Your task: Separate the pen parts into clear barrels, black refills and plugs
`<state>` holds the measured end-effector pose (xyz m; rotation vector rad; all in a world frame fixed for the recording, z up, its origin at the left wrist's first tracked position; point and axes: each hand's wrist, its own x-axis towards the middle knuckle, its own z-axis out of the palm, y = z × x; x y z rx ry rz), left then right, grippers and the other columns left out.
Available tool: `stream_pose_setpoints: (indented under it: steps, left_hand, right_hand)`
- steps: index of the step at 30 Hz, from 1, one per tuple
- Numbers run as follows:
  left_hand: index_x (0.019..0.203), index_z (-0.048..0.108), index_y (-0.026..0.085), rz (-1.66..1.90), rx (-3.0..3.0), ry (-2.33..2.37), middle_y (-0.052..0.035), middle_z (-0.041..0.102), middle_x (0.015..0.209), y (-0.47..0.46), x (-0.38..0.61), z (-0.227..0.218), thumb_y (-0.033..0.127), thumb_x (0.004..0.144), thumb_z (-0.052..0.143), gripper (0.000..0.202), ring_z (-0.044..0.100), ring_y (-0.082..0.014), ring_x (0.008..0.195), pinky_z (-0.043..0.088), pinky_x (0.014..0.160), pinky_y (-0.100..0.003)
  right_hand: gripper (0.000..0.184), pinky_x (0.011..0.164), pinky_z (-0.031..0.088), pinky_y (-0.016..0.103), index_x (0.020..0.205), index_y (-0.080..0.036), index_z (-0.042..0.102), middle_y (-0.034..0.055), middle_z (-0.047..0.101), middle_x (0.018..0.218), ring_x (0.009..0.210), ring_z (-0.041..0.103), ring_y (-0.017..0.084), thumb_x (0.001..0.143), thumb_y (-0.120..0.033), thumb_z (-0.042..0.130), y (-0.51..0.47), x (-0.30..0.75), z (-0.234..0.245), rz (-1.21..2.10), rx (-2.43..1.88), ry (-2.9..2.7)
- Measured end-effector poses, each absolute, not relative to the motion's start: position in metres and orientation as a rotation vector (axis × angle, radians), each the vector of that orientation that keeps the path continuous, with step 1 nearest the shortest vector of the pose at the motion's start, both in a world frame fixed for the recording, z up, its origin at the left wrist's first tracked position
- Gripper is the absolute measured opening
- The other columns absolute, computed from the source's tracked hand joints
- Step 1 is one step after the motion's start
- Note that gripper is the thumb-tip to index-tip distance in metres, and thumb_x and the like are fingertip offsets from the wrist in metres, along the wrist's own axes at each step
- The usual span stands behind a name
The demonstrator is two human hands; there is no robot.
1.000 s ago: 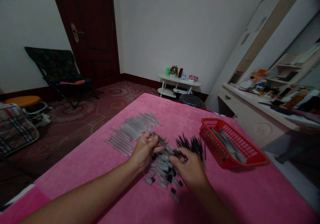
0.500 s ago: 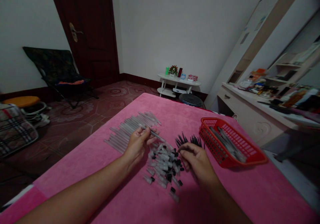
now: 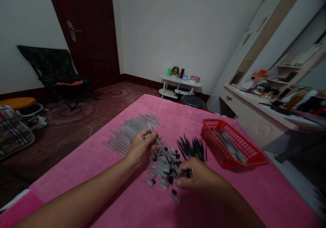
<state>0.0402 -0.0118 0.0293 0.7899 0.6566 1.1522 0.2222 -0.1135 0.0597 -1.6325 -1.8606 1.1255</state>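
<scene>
My left hand [image 3: 140, 147] is closed round a clear pen barrel [image 3: 161, 150] that slants down to the right over a heap of small clear caps with black ends [image 3: 163, 168]. My right hand [image 3: 196, 177] is pinched at the right side of that heap, on something I cannot make out. A row of clear barrels [image 3: 129, 133] lies left of and beyond my left hand. Thin black refills [image 3: 191, 147] fan out just past my right hand. All lie on a pink cloth-covered table [image 3: 229, 194].
A red plastic basket [image 3: 254, 156] with several finished pens stands at the right. Beyond the table are a white dresser [image 3: 254, 119], a small white side table [image 3: 180, 83], a dark folding chair [image 3: 51, 72] and a dark wooden door [image 3: 86, 31].
My right hand drew back from the black refills to the near side of the cap heap. The barrel in my left hand has tilted down toward it. The view shifted slightly right.
</scene>
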Motion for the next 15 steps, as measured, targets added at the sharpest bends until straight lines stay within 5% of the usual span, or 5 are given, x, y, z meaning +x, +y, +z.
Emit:
stream_pose_setpoints:
  steps: [5,15]
  left_hand:
    - [0.079,0.058,0.012,1.269,0.725,0.751,-0.0041,0.067,0.071,0.013,0.024,0.042,0.019,0.075,0.07,0.014,0.065,-0.0114,0.058,0.051,0.046,-0.016]
    - [0.08,0.061,0.012,1.302,0.78,0.775,-0.0046,0.067,0.075,0.035,0.014,0.039,0.027,0.073,0.072,0.02,0.066,-0.012,0.064,0.055,0.055,-0.019]
  right_hand:
    - [0.014,0.043,0.019,0.021,0.046,-0.016,0.057,-0.0049,0.043,0.045,0.046,0.038,0.008,0.059,-0.014,0.054,-0.12,0.257,0.075,0.953,-1.763,-1.975]
    - [0.029,0.047,0.018,0.026,0.046,-0.019,0.052,-0.0006,0.049,0.048,0.048,0.046,0.013,0.069,-0.034,0.062,-0.105,0.28,0.063,0.36,-2.149,-1.899]
